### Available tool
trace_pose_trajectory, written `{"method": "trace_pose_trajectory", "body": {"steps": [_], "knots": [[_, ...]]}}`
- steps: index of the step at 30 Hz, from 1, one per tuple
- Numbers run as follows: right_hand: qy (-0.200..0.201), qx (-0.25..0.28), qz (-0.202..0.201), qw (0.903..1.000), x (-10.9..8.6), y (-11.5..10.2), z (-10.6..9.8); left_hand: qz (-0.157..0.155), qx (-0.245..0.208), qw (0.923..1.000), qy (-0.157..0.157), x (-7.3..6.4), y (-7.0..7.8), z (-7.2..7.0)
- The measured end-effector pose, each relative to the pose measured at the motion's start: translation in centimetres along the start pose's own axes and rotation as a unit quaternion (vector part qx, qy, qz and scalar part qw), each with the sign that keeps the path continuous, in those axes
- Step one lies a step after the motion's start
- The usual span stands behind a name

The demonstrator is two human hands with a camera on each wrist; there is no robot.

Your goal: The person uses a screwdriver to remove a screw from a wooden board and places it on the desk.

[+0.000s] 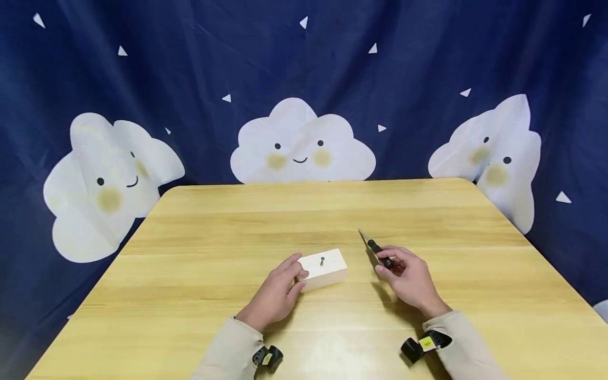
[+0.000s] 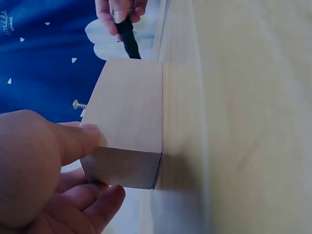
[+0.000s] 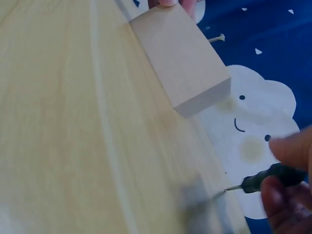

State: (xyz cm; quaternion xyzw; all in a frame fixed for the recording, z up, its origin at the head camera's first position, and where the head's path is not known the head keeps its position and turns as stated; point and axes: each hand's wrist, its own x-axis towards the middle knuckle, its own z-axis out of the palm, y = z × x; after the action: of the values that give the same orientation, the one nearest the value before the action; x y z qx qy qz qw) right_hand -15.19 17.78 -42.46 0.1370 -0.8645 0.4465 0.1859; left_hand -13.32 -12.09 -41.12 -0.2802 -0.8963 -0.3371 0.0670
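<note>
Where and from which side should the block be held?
Grip the block by its left end, from the left, where the left hand holds it: it lies flat, its parallel long sides probably suit a pinch, and the screw standing on top should stay clear.

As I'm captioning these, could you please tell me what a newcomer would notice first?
Probably the smiling cloud on the dark blue curtain behind the table. Next, the pale block in the left hand, a screw standing from its top. To its right, the right hand holds a screwdriver.
</note>
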Motion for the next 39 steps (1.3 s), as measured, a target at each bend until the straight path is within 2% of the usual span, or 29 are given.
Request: {"method": "trace_pose_trajectory", "body": {"steps": [5, 10, 13, 18, 21, 24, 28, 31, 39], "knots": [[0.076, 0.021, -0.008, 0.9968, -0.2, 0.3, 0.1, 0.015, -0.008, 0.9997, -0.015, -0.2, 0.1, 0.2], [0.158, 0.068, 0.015, 0.985, 0.0, 0.0, -0.4, 0.004, -0.015, 0.9994, -0.03, -0.1, 0.4, 0.5], [0.187, 0.1, 0.019, 0.9771, 0.1, -0.2, -0.9, -0.007, -0.02, 0.9991, -0.038, 0.0, 0.6, 0.6], [0.226, 0.155, -0.004, 0.9617, 0.3, -0.4, -1.6, -0.021, -0.017, 0.9987, -0.044, 0.0, 0.8, 0.6], [0.241, 0.163, -0.012, 0.9566, 0.5, -0.6, -1.7, -0.028, -0.014, 0.9986, -0.042, -0.1, 0.8, 0.5], [0.242, 0.206, -0.011, 0.9482, 0.7, -1.0, -1.6, -0.032, -0.013, 0.9987, -0.038, -0.3, 0.7, 0.4], [0.241, 0.289, -0.005, 0.9266, 1.1, -1.6, -1.3, -0.037, -0.015, 0.9987, -0.033, -0.5, 0.5, 0.2], [0.244, 0.323, -0.001, 0.9143, 1.3, -1.9, -1.0, -0.04, -0.014, 0.9986, -0.032, -0.6, 0.3, 0.1], [0.262, 0.367, 0.023, 0.8922, 1.8, -2.8, -1.0, -0.043, -0.01, 0.9984, -0.036, -0.2, 0.1, -0.1]]}}
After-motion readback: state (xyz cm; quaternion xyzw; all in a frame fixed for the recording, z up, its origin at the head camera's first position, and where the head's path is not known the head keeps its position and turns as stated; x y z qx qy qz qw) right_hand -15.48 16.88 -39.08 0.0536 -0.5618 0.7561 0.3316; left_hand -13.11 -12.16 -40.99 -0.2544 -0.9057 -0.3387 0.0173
